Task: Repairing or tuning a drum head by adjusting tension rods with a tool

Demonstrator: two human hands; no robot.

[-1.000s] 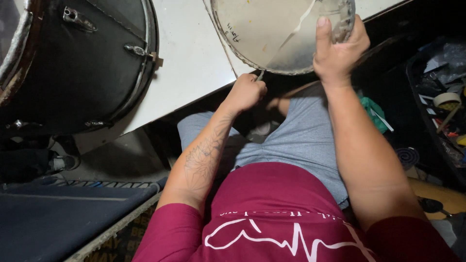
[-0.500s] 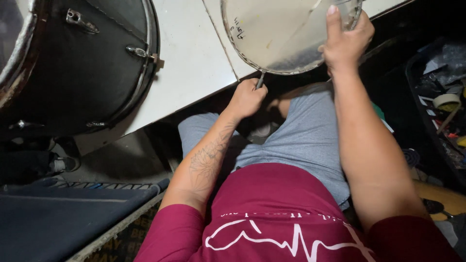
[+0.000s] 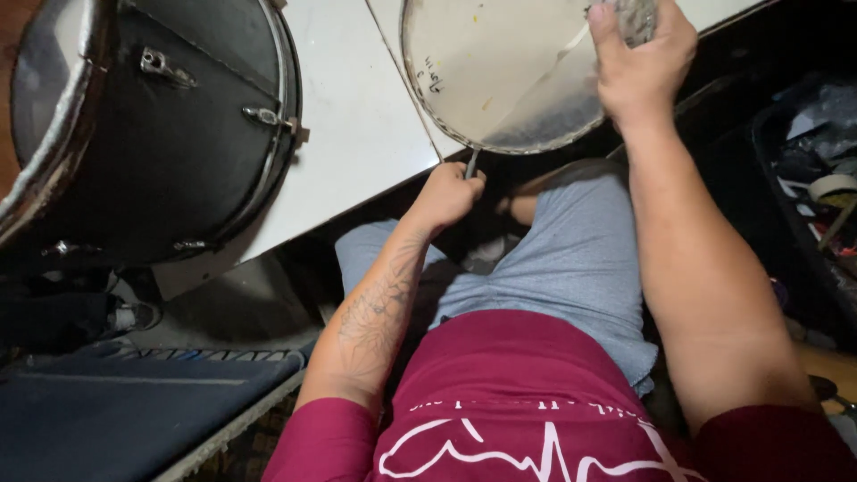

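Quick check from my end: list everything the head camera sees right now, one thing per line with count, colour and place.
drumhead: one, translucent white with a metal hoop, top centre, tilted over the floor tiles
pad: one, grey and rough, top right, pressed on the drumhead's rim
drum: one, black shell with chrome hoops and lugs, top left, lying on its side
floor tiles: white, under the drum and drumhead
case: one, dark blue with a pale edge, bottom left
bin: one, dark, right edge, holding tape rolls and odds and ends
left hand: grips a thin metal part at the drumhead's lower edge
right hand: holds the pad against the drumhead
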